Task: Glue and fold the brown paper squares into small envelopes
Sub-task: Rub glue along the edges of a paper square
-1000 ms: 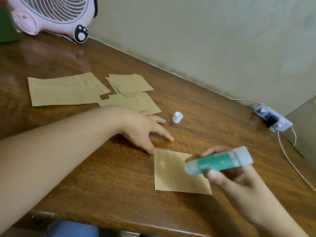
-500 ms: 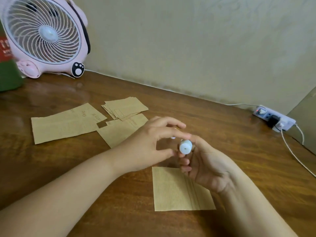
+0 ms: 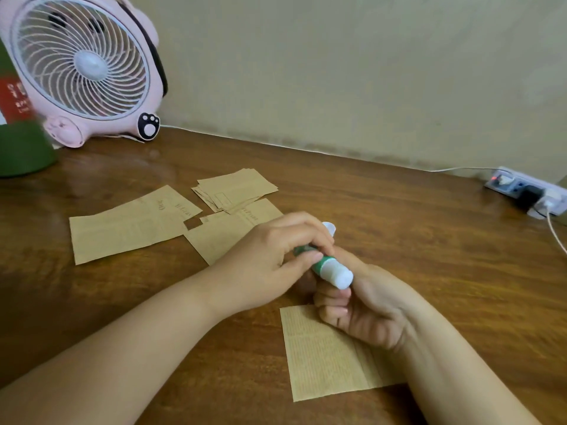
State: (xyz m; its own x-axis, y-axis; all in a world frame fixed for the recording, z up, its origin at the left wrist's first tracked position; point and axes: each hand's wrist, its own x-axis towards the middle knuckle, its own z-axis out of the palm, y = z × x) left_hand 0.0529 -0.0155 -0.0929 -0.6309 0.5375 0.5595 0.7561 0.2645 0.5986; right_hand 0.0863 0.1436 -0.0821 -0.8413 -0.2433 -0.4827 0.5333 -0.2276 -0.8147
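Both hands meet over the table on a green and white glue stick (image 3: 329, 268). My right hand (image 3: 365, 308) grips its lower body, white base end toward the camera. My left hand (image 3: 276, 256) pinches the far green part with thumb and fingers. The small white cap (image 3: 329, 227) lies on the table just behind my left fingers. A brown paper square (image 3: 325, 357) with a folded strip on its right side lies flat under my right wrist. A stack of brown squares (image 3: 236, 190) and two larger brown sheets (image 3: 129, 225) (image 3: 224, 234) lie further back left.
A pink desk fan (image 3: 82, 69) stands at the back left beside a green container (image 3: 18, 142). A white power strip (image 3: 527, 191) with plugs and a white cable lies at the back right by the wall. The wooden table (image 3: 399, 216) runs to the wall.
My left hand left the paper square and came up to the glue stick. My right hand turned the stick so its base faces the camera. The camera tilted up.
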